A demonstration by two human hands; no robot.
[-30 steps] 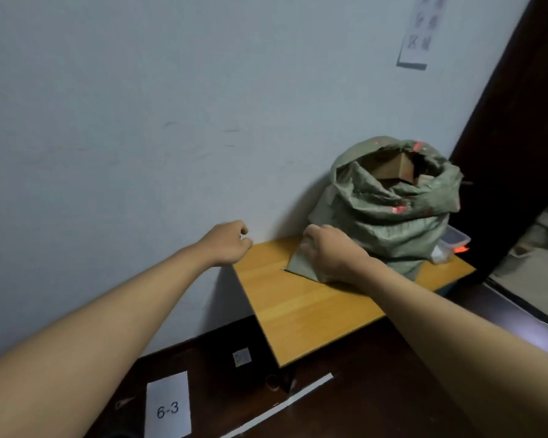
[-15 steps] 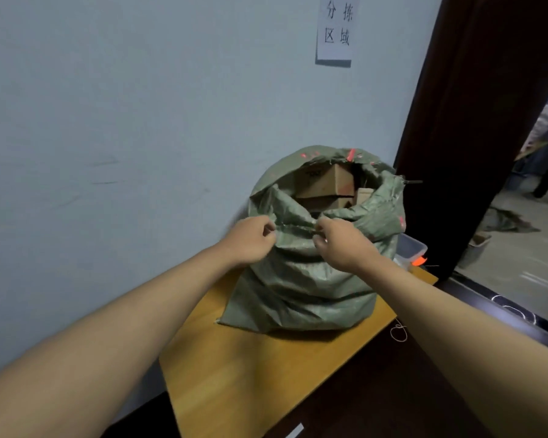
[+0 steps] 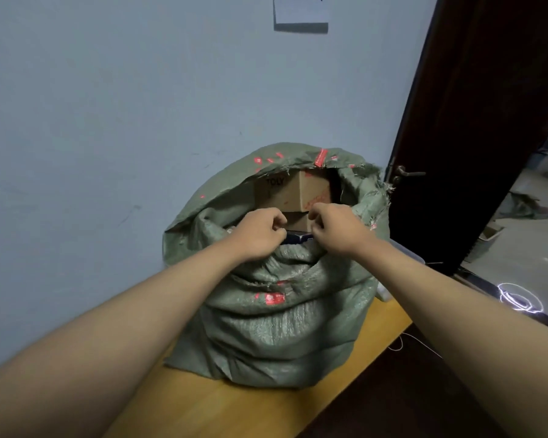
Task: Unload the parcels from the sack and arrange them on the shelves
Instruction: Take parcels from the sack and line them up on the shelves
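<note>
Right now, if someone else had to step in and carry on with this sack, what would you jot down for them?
Left hand: gripping the near rim of the green woven plastic sack.
Right hand: gripping the same rim, just beside the left.
The sack stands on the wooden tabletop against the wall, mouth open.
Inside: a brown cardboard box on top, another brown box under it, and a dark blue parcel by the rim between the hands.
Done: sack opened. No parcel is out.
Left: lift out every parcel and shelve it. No shelves are in view.
</note>
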